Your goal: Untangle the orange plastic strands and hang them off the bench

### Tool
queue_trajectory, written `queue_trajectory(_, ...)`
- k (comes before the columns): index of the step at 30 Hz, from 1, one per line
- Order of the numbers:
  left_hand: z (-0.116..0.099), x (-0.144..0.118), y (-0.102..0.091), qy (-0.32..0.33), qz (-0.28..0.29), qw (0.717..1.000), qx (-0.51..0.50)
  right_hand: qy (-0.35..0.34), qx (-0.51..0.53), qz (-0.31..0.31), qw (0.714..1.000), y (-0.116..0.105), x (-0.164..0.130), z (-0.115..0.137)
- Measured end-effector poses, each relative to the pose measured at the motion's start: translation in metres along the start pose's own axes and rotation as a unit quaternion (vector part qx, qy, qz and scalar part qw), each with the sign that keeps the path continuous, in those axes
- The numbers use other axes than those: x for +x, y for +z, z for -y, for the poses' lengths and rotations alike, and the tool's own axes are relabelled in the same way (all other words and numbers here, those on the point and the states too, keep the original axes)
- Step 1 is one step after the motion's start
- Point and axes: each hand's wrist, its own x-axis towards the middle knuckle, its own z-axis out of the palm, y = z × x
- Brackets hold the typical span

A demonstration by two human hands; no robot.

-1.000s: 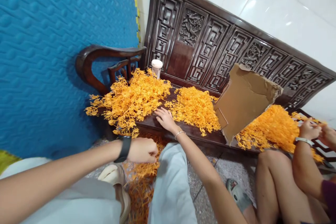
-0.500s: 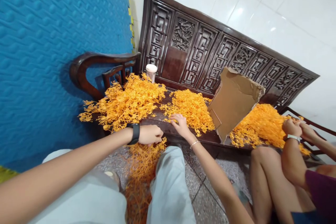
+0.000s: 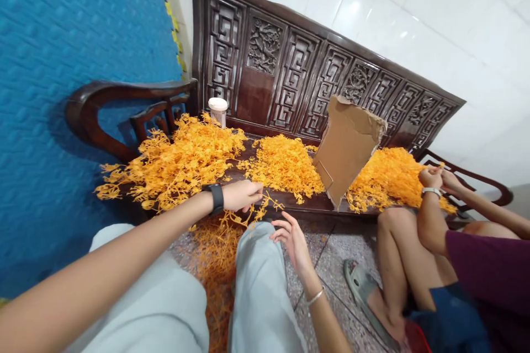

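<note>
Bright, even indoor light, white glare spots on the glossy wall tiles (image 3: 372,5), soft shadow of the armrest (image 3: 124,94) on the blue foam mat (image 3: 62,66), strong wide-angle bending at the edges, near forearm slightly soft, centre sharp

Bare dark seat (image 3: 308,203) lies open only along the bench's front edge, hemmed by orange sprig heaps (image 3: 174,162), a leaning cardboard sheet (image 3: 343,149) and a co-worker's knee (image 3: 389,220).
</note>
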Motion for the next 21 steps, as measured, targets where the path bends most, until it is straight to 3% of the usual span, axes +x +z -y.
queue_trajectory(5,-0.017,0.009,0.009,0.009,-0.055,0.997,0.05,-0.026,-0.02,-0.064,0.997,-0.001,-0.001,0.005)
queue_trajectory(9,-0.027,0.012,0.013,0.026,-0.061,0.997,0.05,-0.029,-0.06,-0.09,0.994,-0.003,-0.001,0.005)
queue_trajectory(14,-0.035,0.01,0.026,0.075,-0.015,0.997,0.017,-0.027,-0.065,-0.123,0.99,-0.004,-0.015,0.002)
queue_trajectory(21,-0.038,0.028,0.048,0.073,0.018,0.994,-0.076,-0.054,-0.05,-0.187,0.98,0.0,-0.036,0.008)
